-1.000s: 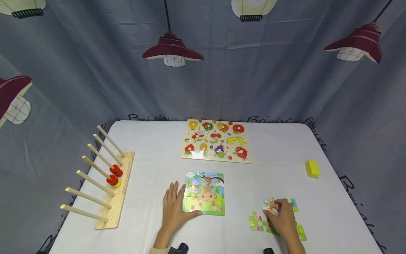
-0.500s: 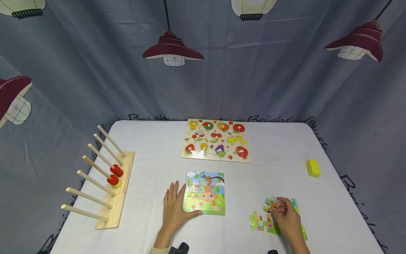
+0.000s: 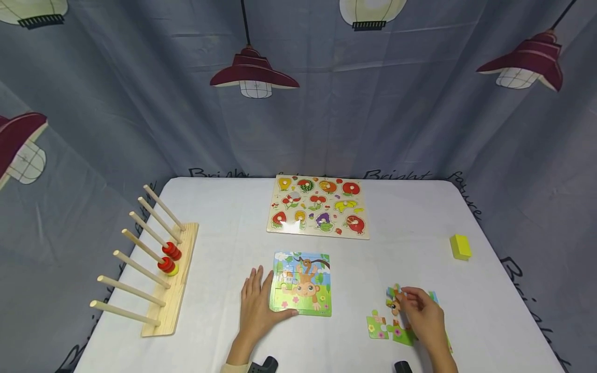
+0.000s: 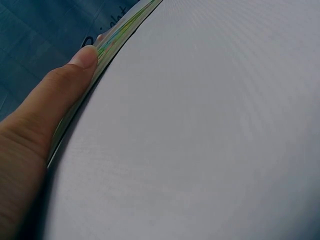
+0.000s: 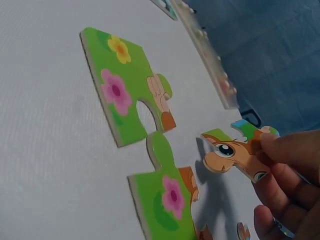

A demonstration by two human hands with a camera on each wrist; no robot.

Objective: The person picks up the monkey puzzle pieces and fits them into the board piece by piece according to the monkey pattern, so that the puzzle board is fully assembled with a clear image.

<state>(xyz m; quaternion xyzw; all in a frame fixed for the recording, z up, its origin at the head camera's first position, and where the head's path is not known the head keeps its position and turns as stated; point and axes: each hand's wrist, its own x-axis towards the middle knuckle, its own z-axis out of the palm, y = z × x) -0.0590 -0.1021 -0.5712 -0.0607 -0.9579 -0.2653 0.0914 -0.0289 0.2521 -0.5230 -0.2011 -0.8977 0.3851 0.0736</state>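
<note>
A square monkey jigsaw puzzle (image 3: 303,285) lies on the white table. My left hand (image 3: 254,305) rests at its lower left corner, fingers extended along the left side and thumb along the near edge; the left wrist view has the thumb (image 4: 62,95) against that edge. Farther right, my right hand (image 3: 426,318) pinches a jigsaw piece (image 5: 237,155) printed with a brown face and an eye, tilted above the table. Beside it lie a green piece with two flowers (image 5: 112,82) and a green piece with one pink flower (image 5: 162,205). Other pieces are partly hidden under the right hand.
A wooden fruit board (image 3: 317,207) lies at the back middle. On the left stands a rack of slanted wooden pegs (image 3: 179,280) with red rings (image 3: 166,264) on it. A yellow block (image 3: 460,247) sits at the right. Grey-blue curtain surrounds the table.
My right hand has lifted and turned the brown-faced piece, shifting slightly to the right over the loose pieces. My left hand has stayed by the square puzzle.
</note>
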